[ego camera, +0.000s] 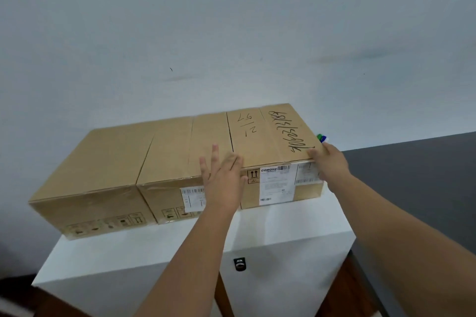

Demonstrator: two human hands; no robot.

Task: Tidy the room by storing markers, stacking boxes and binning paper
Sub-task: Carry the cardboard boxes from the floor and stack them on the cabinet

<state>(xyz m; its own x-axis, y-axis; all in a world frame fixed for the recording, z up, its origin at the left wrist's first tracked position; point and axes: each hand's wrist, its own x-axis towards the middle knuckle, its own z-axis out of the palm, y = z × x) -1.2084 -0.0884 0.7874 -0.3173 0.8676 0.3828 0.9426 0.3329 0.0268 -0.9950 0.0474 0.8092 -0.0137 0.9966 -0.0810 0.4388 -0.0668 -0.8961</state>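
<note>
Three brown cardboard boxes stand side by side in a row on the white bench (270, 234), against the pale wall. The right box (273, 136) bears black handwritten numbers on top and white barcode labels in front; the middle box (175, 159) and left box (103, 162) show printed handling symbols. The left hand (222, 177) lies flat, fingers spread, on the middle of the row. The right hand (331, 162) grips the right box's corner at 3 o'clock. Green and blue marker caps (322, 137) peek out behind it, mostly hidden.
</note>
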